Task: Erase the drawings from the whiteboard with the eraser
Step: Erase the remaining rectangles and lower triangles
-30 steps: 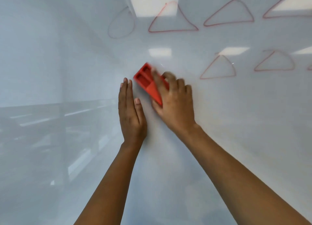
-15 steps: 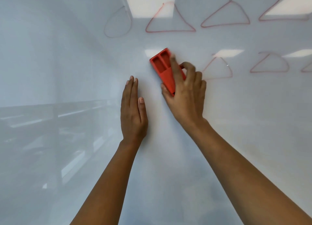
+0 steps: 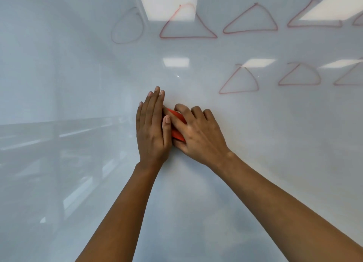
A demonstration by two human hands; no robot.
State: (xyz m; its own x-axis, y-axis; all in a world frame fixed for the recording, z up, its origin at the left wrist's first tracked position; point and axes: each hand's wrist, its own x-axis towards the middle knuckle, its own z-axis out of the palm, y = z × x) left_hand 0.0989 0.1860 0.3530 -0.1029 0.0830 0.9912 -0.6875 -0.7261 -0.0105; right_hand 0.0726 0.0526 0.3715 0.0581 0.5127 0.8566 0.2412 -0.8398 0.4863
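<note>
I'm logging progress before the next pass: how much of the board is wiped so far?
Done: the whiteboard around and below the hands shows no marks. In hand: the right hand presses the red eraser to the board, with the left hand flat beside it. Left: a faint oval, the top row of red triangles and the lower row, all untouched.

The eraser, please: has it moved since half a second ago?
Yes. The eraser has slid down and left, away from the triangle, against the left hand.

The glossy whiteboard (image 3: 255, 143) carries red triangles (image 3: 188, 24) in two rows, a faint oval (image 3: 127, 26), both hands and the eraser (image 3: 177, 131)
</note>
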